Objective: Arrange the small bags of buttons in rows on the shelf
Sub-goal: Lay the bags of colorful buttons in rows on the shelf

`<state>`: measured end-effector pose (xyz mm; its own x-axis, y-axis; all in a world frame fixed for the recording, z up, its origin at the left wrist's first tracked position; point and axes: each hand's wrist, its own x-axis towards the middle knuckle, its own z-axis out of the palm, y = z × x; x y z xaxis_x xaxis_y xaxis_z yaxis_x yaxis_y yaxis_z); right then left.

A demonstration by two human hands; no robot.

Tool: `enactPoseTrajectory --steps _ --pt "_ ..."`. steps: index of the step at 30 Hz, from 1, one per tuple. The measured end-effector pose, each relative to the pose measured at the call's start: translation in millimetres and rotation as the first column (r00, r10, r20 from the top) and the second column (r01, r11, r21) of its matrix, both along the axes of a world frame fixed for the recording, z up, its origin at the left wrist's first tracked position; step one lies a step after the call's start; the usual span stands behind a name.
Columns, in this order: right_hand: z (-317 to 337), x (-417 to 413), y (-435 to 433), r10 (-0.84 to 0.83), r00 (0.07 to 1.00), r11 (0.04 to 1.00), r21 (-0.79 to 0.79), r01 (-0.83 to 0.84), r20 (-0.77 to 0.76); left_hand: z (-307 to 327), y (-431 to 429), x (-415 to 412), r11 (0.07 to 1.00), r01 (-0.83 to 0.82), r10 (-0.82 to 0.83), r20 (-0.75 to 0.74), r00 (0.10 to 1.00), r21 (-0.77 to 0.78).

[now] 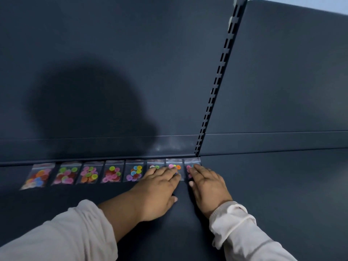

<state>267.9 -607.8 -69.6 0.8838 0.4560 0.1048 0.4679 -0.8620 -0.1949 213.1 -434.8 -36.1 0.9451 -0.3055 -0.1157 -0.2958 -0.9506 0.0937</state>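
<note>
Where bags [113, 174] lie rowed, left hand [160, 187] rests.

Counted eight small bags of buttons [113, 174] in a single row along the back edge of the shelf [273, 185]: five uncovered toward the left end, three partly under fingers [170, 175] at the right. Counted two hands, left hand [158, 187] and right hand [207, 185]; two pale sleeves [66, 232]; one slotted upright [216, 85].

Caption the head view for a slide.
Left hand and right hand rest flat on the last of eight button bags lined along the shelf.
</note>
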Motion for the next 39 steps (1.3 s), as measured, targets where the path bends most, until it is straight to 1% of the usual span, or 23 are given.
enactPoseTrajectory --steps 4,6,8,10,16,19,25,32,39 --pt "15 -4 1 -0.044 0.999 0.999 -0.007 0.044 0.001 5 6 -6 1.000 -0.006 0.007 0.043 0.999 -0.016" --pt "20 -6 4 -0.018 0.999 1.000 0.004 0.018 0.040 9 13 -10 1.000 -0.011 0.012 0.074 0.997 -0.011" --pt "28 -10 9 0.005 0.999 1.000 0.018 -0.006 0.036 13 23 -15 0.999 -0.035 0.036 0.084 0.996 -0.006" --pt "34 -14 17 0.032 0.996 0.999 0.023 -0.034 0.084 17 37 -21 0.997 -0.082 0.083 0.088 0.993 -0.015" --pt "47 -30 61 0.116 0.980 0.992 0.030 -0.123 0.162 26 84 -45 0.973 -0.230 0.232 0.128 0.964 -0.029" --pt "50 -42 90 0.195 0.962 0.979 0.026 -0.203 0.190 28 109 -64 0.951 -0.306 0.310 0.151 0.939 -0.048" --pt "53 -66 155 0.343 0.930 0.937 0.027 -0.349 0.134 38 166 -112 0.887 -0.458 0.460 0.179 0.870 -0.057" --pt "65 -106 245 0.454 0.880 0.879 0.089 -0.468 0.139 53 250 -174 0.794 -0.607 0.601 0.202 0.773 -0.041" --pt "66 -157 341 0.568 0.823 0.822 0.045 -0.568 0.027 58 346 -245 0.719 -0.695 0.683 0.224 0.696 -0.032"
